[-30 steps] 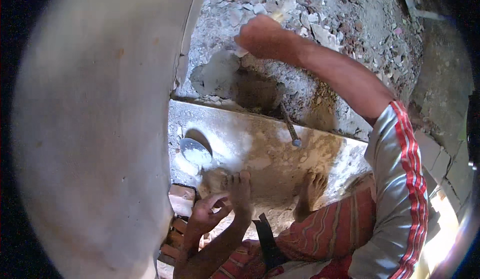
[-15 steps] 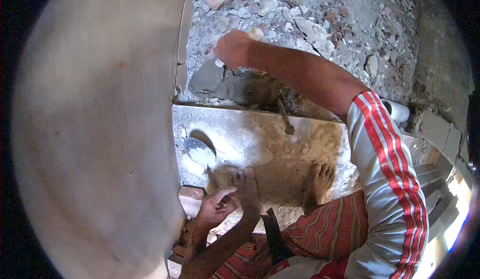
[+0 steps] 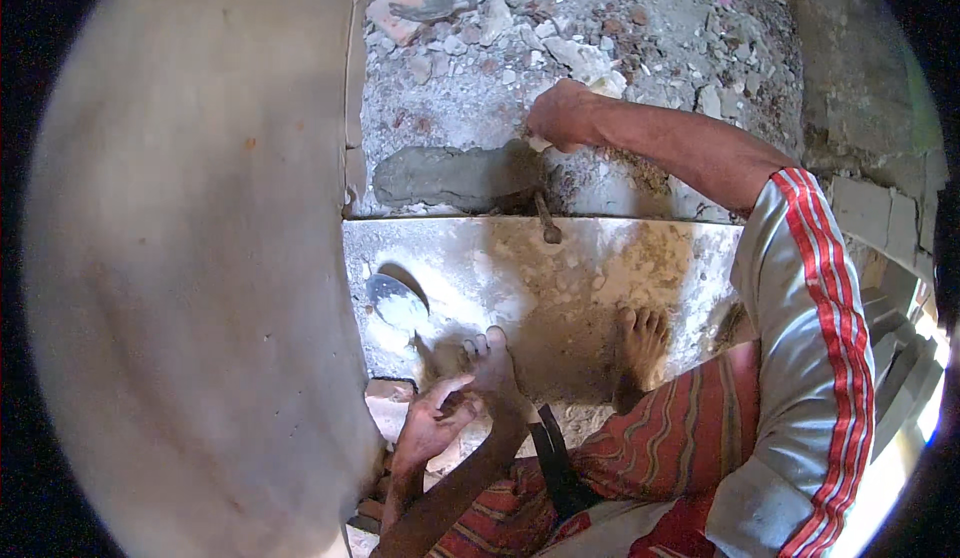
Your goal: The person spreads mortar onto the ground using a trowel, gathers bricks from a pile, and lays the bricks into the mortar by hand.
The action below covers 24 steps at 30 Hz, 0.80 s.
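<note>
My right hand (image 3: 562, 116) reaches across the upper step and is closed round a small pale thing, mostly hidden, at the right end of a smoothed grey patch of wet mortar (image 3: 450, 175). A short metal bar (image 3: 547, 220) sticks out from that patch over the edge of the pale step (image 3: 540, 268). Low on the left, beside my bare left foot (image 3: 493, 368), my left hand (image 3: 438, 418) hangs with loosely curled fingers apart and nothing visible in it. A dark shallow dish with white material (image 3: 398, 300) lies on the step near it.
A smooth plastered wall (image 3: 190, 258) fills the left side. Broken rubble (image 3: 680, 48) covers the upper level, with a hammer (image 3: 435, 3) lying at its top left. Stacked grey slabs (image 3: 870, 218) stand at the right, and bricks (image 3: 388, 390) sit beside my left hand.
My right hand went left and down toward the mortar, then moved right to the patch's right end, uncovering more of the patch. The view shifted, showing more of the hammer. My left hand stays low.
</note>
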Motion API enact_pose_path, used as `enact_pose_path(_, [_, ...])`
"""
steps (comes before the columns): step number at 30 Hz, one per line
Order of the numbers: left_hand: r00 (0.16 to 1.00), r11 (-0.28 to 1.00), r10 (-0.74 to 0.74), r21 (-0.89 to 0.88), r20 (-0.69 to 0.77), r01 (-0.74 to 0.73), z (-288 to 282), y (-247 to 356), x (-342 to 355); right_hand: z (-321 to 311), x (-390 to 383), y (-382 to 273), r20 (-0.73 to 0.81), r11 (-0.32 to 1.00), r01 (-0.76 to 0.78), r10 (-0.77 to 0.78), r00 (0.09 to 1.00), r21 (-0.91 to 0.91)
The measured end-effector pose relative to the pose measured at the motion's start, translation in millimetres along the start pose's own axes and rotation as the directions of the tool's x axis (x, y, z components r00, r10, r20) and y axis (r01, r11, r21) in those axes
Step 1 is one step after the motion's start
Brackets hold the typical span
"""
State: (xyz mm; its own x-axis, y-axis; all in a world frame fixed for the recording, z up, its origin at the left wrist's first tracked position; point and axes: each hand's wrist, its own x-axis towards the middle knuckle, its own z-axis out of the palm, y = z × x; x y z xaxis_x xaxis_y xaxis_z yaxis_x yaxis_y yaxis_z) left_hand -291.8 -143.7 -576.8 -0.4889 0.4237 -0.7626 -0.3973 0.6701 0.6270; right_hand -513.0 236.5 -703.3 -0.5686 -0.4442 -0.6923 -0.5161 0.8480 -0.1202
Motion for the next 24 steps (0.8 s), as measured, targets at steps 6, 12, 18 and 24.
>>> enact_pose_path(6, [1.000,1.000,-0.017,-0.016,0.001,0.017,-2,10,-1,10,-18,10,-0.068,0.993,-0.027,0.019,0.997,-0.114])
enact_pose_path(12, [1.000,1.000,-0.006,0.008,-0.019,0.006,5,7,0,31,-33,15,-0.279,0.987,-0.037,-0.009,0.960,-0.158])
enact_pose_path(18, [1.000,0.998,-0.010,0.058,0.025,0.008,7,22,10,37,-52,11,-0.254,0.983,-0.095,0.052,0.966,-0.159])
enact_pose_path(24, [0.995,0.990,0.038,0.134,0.087,-0.050,8,60,28,20,-96,19,-0.334,0.988,-0.154,0.152,0.930,0.021])
